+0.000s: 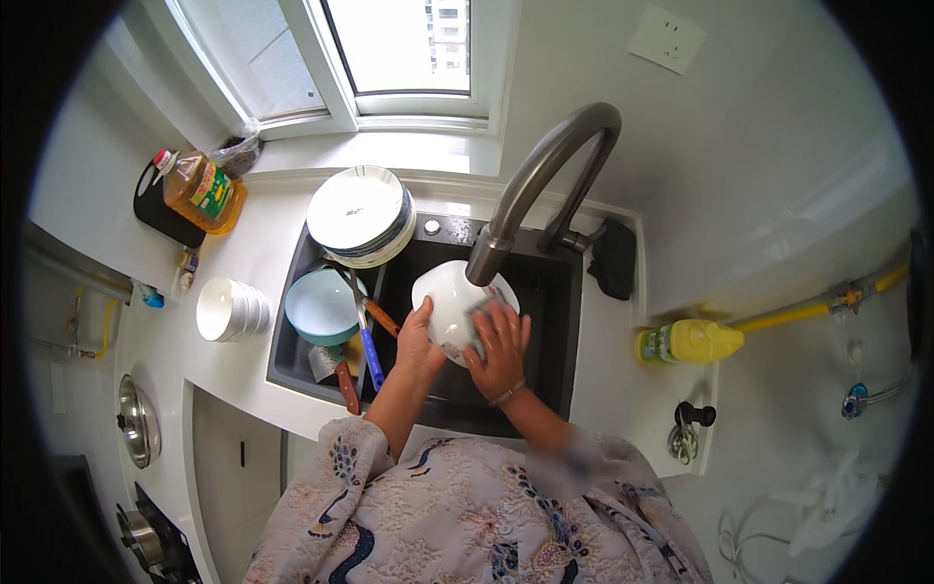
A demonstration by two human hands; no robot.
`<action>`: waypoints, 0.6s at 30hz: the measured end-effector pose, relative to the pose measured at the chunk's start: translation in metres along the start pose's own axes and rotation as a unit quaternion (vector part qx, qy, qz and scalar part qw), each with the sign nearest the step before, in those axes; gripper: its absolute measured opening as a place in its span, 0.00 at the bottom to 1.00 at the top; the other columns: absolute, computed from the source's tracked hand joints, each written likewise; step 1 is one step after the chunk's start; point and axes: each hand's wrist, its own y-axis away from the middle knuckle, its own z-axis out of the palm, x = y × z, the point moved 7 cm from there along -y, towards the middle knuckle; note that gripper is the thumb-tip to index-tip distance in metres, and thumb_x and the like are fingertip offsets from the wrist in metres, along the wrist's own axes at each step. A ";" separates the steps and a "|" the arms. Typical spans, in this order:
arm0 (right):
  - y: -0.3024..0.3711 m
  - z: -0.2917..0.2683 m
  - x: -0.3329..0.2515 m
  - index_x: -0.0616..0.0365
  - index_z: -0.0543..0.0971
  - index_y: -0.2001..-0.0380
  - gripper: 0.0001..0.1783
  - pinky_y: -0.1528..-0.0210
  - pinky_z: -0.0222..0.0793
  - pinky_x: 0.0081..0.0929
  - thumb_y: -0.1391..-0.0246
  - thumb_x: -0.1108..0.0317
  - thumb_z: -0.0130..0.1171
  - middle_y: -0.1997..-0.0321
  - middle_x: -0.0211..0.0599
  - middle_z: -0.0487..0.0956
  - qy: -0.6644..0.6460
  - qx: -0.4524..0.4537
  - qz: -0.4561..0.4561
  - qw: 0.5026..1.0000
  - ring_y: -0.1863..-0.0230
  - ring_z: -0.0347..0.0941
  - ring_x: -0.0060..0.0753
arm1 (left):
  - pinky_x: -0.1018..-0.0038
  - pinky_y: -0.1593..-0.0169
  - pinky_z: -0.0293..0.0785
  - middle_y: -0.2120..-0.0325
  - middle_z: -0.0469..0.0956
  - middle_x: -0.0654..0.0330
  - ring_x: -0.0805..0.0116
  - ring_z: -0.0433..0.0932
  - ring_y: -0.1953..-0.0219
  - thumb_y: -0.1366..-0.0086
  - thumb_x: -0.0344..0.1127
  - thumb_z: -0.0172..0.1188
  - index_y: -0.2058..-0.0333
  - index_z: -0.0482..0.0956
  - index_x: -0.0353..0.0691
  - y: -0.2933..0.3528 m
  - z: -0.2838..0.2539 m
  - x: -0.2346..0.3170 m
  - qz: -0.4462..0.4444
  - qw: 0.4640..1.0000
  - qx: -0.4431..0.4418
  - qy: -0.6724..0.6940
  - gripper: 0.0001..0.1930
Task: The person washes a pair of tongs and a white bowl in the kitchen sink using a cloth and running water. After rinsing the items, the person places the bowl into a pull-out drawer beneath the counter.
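1. While I'm watching from way over here through the head cam, the left hand (416, 346) is gripping a white dish (443, 302) by its lower left edge, thumb showing and some fingers hiding behind it.
2. On the dish's right side, the right hand (501, 343) is lying fairly flat, fingers slightly spread, and it's holding a grey pad (483, 308) against the surface. I'm not making out much of that pad, since the fingers are covering a good part of it.
3. As for where that dish is sitting: the hands are keeping it over the right basin of a dark sink (555, 360), and from my angle the faucet (530, 170) is overlapping its top edge.
4. Over in the left basin, a light blue bowl (316, 300) is resting near a brown-handled blade (347, 385), and a blue-handled tool (372, 360) is lying just right of it.
5. Some stacked plates (360, 219) are perching at the sink's back, left of the faucet.
6. On the white tabletop (233, 365), stacked white bowls (233, 310) are standing left of the sink, an oil bottle (206, 190) is standing farther back, and a yellow bottle (700, 341) is sitting off right.
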 end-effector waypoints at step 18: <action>-0.101 0.005 -0.002 0.52 0.78 0.61 0.18 0.55 0.67 0.31 0.56 0.57 0.62 0.61 0.38 0.77 -0.153 -0.306 0.003 0.939 0.59 0.73 0.37 | 0.75 0.58 0.73 0.64 0.78 0.61 0.73 0.77 0.64 0.38 0.35 0.56 0.55 0.72 0.35 0.068 0.036 -0.009 -0.066 0.922 -0.176 -0.339 0.14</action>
